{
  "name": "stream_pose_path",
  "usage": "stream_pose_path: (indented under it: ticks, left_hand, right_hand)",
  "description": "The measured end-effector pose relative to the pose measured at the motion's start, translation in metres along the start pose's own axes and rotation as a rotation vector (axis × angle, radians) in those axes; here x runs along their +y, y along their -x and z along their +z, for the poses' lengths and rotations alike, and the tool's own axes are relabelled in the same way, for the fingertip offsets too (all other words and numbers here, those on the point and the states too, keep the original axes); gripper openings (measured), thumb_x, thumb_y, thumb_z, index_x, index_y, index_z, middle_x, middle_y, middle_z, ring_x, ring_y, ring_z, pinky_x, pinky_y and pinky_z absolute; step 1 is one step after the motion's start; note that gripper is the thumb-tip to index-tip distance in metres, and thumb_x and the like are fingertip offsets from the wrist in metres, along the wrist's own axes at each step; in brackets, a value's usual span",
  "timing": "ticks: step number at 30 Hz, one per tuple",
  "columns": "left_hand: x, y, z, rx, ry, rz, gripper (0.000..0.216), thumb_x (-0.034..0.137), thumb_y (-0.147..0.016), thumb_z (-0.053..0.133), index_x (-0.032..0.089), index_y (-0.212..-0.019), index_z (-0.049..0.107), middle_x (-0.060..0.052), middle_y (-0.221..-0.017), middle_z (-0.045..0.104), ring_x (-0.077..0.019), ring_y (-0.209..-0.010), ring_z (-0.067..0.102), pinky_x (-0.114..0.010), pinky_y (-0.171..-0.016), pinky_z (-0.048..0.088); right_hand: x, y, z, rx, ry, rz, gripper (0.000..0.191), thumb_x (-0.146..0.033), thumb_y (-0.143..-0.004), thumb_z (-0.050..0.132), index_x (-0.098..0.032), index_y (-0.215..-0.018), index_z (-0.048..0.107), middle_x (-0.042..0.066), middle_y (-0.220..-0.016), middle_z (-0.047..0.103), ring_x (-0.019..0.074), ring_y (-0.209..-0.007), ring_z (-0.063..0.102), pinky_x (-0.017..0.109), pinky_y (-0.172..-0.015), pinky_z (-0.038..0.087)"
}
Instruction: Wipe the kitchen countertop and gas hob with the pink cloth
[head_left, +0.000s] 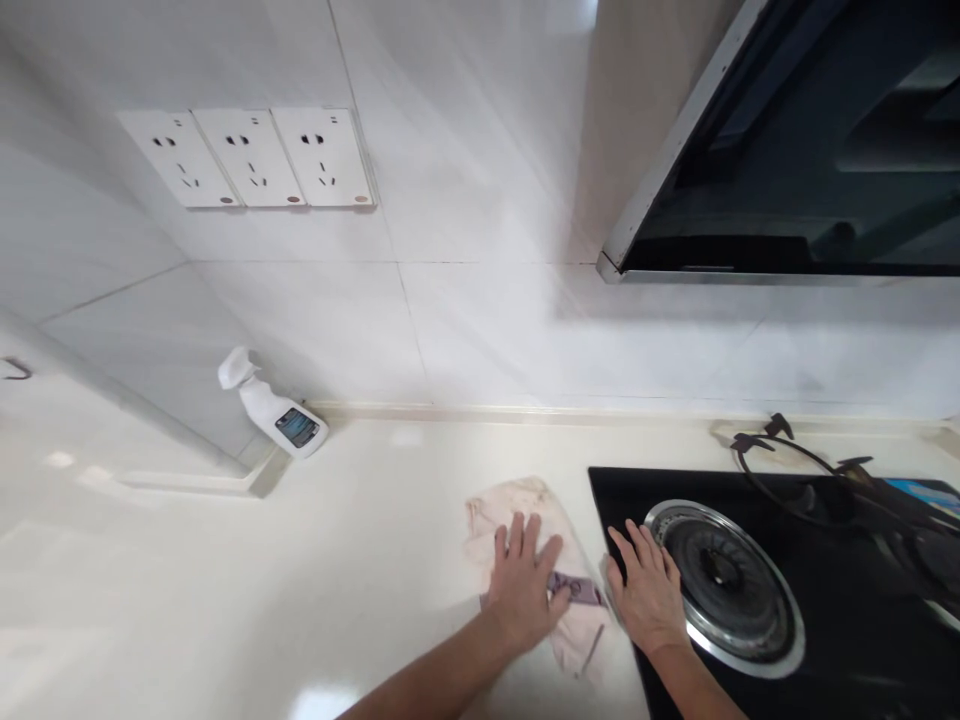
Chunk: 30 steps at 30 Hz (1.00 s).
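Note:
My left hand [519, 588] lies flat with spread fingers on a pale pink cloth [529, 497], pressing it to the white countertop [375, 560]. The cloth has a purple-grey band and lies just left of the cooktop; part of it is hidden under the hand. My right hand [646, 590] rests palm down over the left edge of the black gas cooktop [840, 640], fingers stretched out, beside the round metal-rimmed burner [727, 585]. Nothing shows in its grasp.
A white spray bottle [281, 410] stands in the back left corner. Black pan supports [795, 470] lie at the cooktop's rear right. A dark range hood [810, 180] juts out above the cooktop. Three wall sockets [251, 160] sit on the tiled wall.

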<state>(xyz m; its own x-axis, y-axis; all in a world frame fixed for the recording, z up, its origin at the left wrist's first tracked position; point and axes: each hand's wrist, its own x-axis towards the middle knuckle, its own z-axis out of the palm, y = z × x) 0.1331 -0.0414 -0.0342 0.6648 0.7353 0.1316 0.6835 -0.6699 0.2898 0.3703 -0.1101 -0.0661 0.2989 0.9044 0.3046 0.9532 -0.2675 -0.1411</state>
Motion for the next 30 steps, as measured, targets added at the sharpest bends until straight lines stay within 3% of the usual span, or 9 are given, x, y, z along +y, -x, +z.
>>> stream_pose_path:
  ticks: [6, 10, 13, 17, 22, 25, 30]
  left_hand:
    - [0.002, 0.098, 0.016, -0.011, 0.017, 0.199, 0.084, 0.067, -0.089, 0.062, 0.041, -0.163, 0.032, -0.011, -0.177, 0.020, -0.0456, -0.159, 0.026, -0.073, -0.120, 0.030]
    - [-0.018, 0.134, 0.009, 0.019, 0.013, 0.210, 0.080, 0.067, -0.089, 0.063, 0.045, -0.160, 0.035, -0.006, -0.175, 0.028, -0.0408, -0.157, 0.033, -0.067, -0.121, 0.032]
    - [-0.036, 0.134, -0.011, 0.077, -0.028, 0.089, 0.078, 0.058, -0.087, 0.067, 0.041, -0.158, 0.042, -0.007, -0.174, 0.031, -0.0400, -0.157, 0.033, -0.065, -0.123, 0.028]
    - [-0.058, 0.108, -0.034, 0.165, -0.105, -0.101, 0.066, 0.046, -0.089, 0.066, 0.036, -0.153, 0.052, -0.011, -0.169, 0.041, -0.0405, -0.155, 0.036, -0.063, -0.121, 0.027]
    - [-0.066, 0.078, -0.031, 0.207, -0.117, -0.162, 0.064, 0.056, -0.091, 0.064, 0.035, -0.151, 0.054, -0.012, -0.166, 0.045, -0.0403, -0.153, 0.038, -0.061, -0.121, 0.024]
    - [-0.067, 0.084, -0.027, 0.249, -0.135, -0.130, 0.060, 0.057, -0.094, 0.061, 0.035, -0.150, 0.056, -0.011, -0.166, 0.046, -0.0377, -0.154, 0.036, -0.057, -0.122, 0.023]
    - [-0.076, 0.125, -0.035, 0.312, -0.201, -0.082, 0.054, 0.050, -0.099, 0.057, 0.034, -0.150, 0.056, -0.009, -0.167, 0.045, -0.0310, -0.157, 0.034, -0.051, -0.126, 0.018]
  right_hand:
    - [0.003, 0.001, 0.003, 0.014, -0.011, -0.001, 0.060, -0.050, -0.101, 0.029, -0.021, -0.140, 0.063, 0.012, -0.157, 0.053, 0.0316, -0.151, 0.040, 0.056, -0.123, 0.029]
    - [0.004, 0.001, 0.003, 0.003, -0.008, 0.006, 0.063, -0.052, -0.101, 0.027, -0.020, -0.142, 0.062, 0.013, -0.158, 0.052, 0.0325, -0.151, 0.039, 0.057, -0.123, 0.030]
    - [0.005, 0.000, 0.002, -0.009, -0.009, 0.016, 0.064, -0.053, -0.100, 0.026, -0.021, -0.142, 0.062, 0.013, -0.158, 0.052, 0.0324, -0.151, 0.039, 0.057, -0.123, 0.030]
    - [0.006, 0.001, 0.003, -0.011, -0.029, 0.021, 0.066, -0.056, -0.099, 0.026, -0.020, -0.141, 0.062, 0.013, -0.158, 0.052, 0.0326, -0.151, 0.039, 0.057, -0.123, 0.029]
    - [0.008, 0.000, 0.004, -0.003, -0.053, 0.026, 0.069, -0.059, -0.098, 0.024, -0.021, -0.140, 0.064, 0.013, -0.156, 0.053, 0.0331, -0.150, 0.041, 0.057, -0.122, 0.031]
    - [0.008, 0.000, 0.002, -0.003, -0.061, 0.018, 0.067, -0.059, -0.098, 0.026, -0.021, -0.139, 0.064, 0.014, -0.156, 0.054, 0.0334, -0.149, 0.042, 0.057, -0.122, 0.031]
    - [0.010, 0.002, 0.000, 0.011, -0.048, 0.010, 0.068, -0.059, -0.099, 0.025, -0.021, -0.139, 0.064, 0.014, -0.157, 0.052, 0.0347, -0.148, 0.042, 0.057, -0.122, 0.031]
